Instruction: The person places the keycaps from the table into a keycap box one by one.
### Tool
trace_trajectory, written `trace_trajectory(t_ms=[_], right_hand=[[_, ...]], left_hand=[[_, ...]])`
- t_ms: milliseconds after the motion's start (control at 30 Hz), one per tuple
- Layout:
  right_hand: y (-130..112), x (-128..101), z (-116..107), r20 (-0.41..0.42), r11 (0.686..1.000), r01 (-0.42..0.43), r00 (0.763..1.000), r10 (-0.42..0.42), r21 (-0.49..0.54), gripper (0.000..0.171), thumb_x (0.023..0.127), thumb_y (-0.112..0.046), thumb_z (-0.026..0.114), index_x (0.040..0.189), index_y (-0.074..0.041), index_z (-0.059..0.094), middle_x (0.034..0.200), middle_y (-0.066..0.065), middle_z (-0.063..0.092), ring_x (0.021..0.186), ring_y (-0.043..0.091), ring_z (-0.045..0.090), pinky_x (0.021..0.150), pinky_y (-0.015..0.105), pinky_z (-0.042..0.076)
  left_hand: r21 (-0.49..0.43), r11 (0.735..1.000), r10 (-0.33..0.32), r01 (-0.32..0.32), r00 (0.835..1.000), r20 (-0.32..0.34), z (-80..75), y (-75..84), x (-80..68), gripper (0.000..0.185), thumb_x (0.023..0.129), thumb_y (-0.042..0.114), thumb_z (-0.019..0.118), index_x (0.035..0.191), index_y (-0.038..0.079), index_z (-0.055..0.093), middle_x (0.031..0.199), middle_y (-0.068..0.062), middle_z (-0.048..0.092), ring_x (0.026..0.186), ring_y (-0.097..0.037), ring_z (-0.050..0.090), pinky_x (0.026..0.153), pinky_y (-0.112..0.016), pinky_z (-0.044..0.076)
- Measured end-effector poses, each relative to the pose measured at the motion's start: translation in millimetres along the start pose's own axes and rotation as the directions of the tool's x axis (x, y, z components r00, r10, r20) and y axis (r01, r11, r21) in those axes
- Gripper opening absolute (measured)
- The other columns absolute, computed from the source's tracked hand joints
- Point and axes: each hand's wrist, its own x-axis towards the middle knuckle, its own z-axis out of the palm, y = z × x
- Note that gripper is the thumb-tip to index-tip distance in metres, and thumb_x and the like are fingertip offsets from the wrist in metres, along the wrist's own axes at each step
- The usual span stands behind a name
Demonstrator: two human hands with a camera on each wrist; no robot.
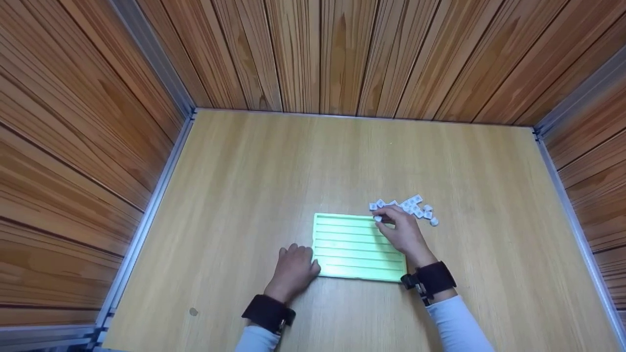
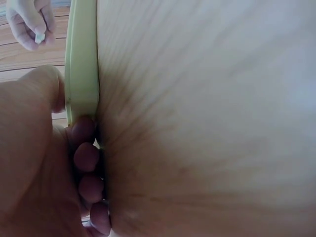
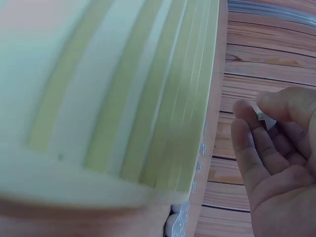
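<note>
The right hand (image 1: pixel 403 232) pinches one small white tile (image 1: pixel 377 219) between thumb and fingertips, just above the far right corner of the green grooved tray (image 1: pixel 359 247). To seat it well, I judge it should go down square to a groove (tilted, it could catch on a ridge). The left hand (image 1: pixel 293 269), fingers curled against the tray's near left edge, steadies it. The remaining white tiles (image 1: pixel 411 208) lie in a loose pile on the wooden table (image 1: pixel 293 171), just past the tray's far right corner.
</note>
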Motion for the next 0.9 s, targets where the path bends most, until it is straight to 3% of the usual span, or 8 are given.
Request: trace_trajectory(t_ms=[333,533,767,900], right_hand=[[-9,10,18,0.003,0.994,0.086,0.996,-0.086,-0.074,0.021,0.082,0.001,0.078,0.101,-0.002,0.069,0.094,0.006,0.066,0.076,0.015,0.061,0.069,0.026,0.049],[-16,13,28,0.043,0.993,0.077,0.996,-0.074,-0.088,0.018,0.086,-0.003,0.075,0.101,-0.004,0.065,0.090,0.003,0.062,0.074,0.012,0.058,0.067,0.026,0.047],[-25,18,38,0.065,0.979,0.162,0.986,-0.155,-0.123,0.019,0.087,-0.001,0.071,0.106,-0.003,0.070,0.094,0.004,0.064,0.079,0.014,0.059,0.070,0.029,0.049],[-29,21,43,0.100,0.978,0.173,0.982,-0.161,-0.120,0.021,0.089,0.001,0.069,0.109,-0.001,0.070,0.103,0.008,0.065,0.082,0.016,0.063,0.072,0.030,0.053]], left_hand=[[-0.015,0.999,-0.034,0.034,0.999,0.016,0.6,1.6,2.4,0.020,0.089,0.028,0.054,0.075,0.014,0.052,0.067,0.002,0.042,0.070,-0.020,0.035,0.071,-0.037,0.027],[-0.025,0.999,-0.029,0.029,0.999,0.020,0.7,1.6,2.4,0.020,0.089,0.028,0.053,0.075,0.015,0.051,0.068,0.002,0.041,0.070,-0.020,0.035,0.072,-0.037,0.027],[-0.020,1.000,-0.019,0.019,1.000,0.014,-0.1,0.7,1.9,0.021,0.091,0.030,0.053,0.077,0.015,0.051,0.069,0.002,0.042,0.072,-0.020,0.035,0.074,-0.037,0.028],[-0.020,1.000,-0.023,0.023,1.000,0.016,0.4,0.3,2.0,0.020,0.090,0.029,0.053,0.078,0.014,0.053,0.069,0.002,0.043,0.072,-0.020,0.036,0.073,-0.037,0.028]])
